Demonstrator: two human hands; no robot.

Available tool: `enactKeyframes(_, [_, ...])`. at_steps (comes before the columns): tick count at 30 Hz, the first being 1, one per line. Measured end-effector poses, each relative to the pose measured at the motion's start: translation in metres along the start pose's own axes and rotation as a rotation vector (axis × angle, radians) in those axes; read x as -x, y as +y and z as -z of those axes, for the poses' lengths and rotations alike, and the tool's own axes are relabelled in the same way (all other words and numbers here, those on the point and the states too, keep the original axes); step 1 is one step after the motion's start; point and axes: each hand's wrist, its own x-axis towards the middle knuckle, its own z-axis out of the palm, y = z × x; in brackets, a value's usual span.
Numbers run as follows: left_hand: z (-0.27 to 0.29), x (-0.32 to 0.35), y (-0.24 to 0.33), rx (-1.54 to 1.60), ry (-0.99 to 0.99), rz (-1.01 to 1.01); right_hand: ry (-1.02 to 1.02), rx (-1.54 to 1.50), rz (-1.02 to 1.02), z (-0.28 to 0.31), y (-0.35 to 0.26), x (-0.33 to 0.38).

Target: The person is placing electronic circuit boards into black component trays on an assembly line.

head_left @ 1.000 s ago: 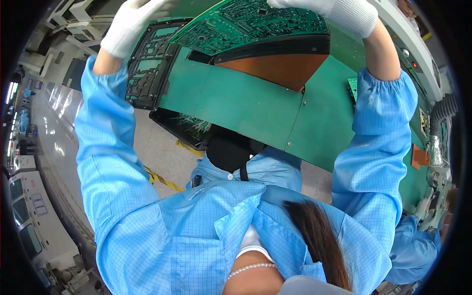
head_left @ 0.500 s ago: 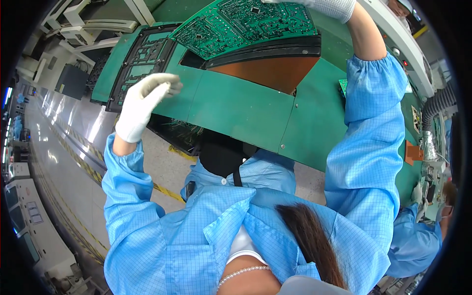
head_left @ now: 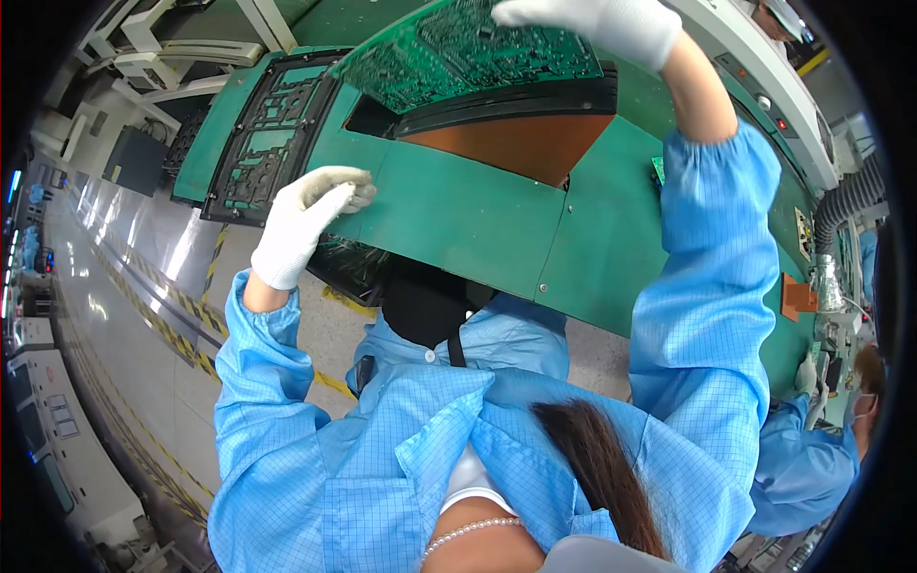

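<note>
Green circuit board tilts up along the brown stand's top. I judge it light, stiff, fragile: hold by edges. Right hand at its upper edge, grip I can't tell; left hand empty, loosely curled, left of stand.

Circuit board: a green coated face, rough with solder points and dark components.
Gloves: matt white knit cloth.
Worktop: smooth green sheet with a soft sheen, dotted with metal screws.
Frame: matt black, plastic-looking.
Slanted panel: smooth, copper-brown, dull.
Smock: creased blue woven cloth, lightly lustrous.
Necklace: glossy, pearly beads.
Duct wrap: crinkled, shiny silver foil.
Floor: polished, streaked with reflected light.
</note>
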Motion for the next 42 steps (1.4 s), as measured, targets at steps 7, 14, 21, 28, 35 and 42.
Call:
enactKeyframes(7, [-0.012,0.028,-0.006,-0.018,-0.146,0.051,-0.227,0.978,-0.035,-0.057,-0.066,0.058])
enactKeyframes(14, [-0.057,0.023,-0.019,0.477,-0.275,-0.167,0.263,0.585,-0.093,-0.076,-0.105,0.083])
enactKeyframes(21, [-0.075,-0.014,0.038,1.163,0.178,-0.274,0.627,-0.534,-0.709,-0.112,-0.103,0.080])
enactKeyframes(28, [0.026,-0.031,0.057,-0.483,0.432,-0.862,0.301,-0.372,-0.600,-0.102,-0.098,0.108])
enactKeyframes(35, [0.004,-0.118,0.113,-0.488,-0.136,-0.550,0.146,-0.334,-0.771,-0.102,-0.101,0.142])
enactKeyframes(42, [-0.010,-0.174,0.098,-0.713,-0.294,-0.421,0.137,-0.394,-0.872,-0.095,-0.112,0.146])
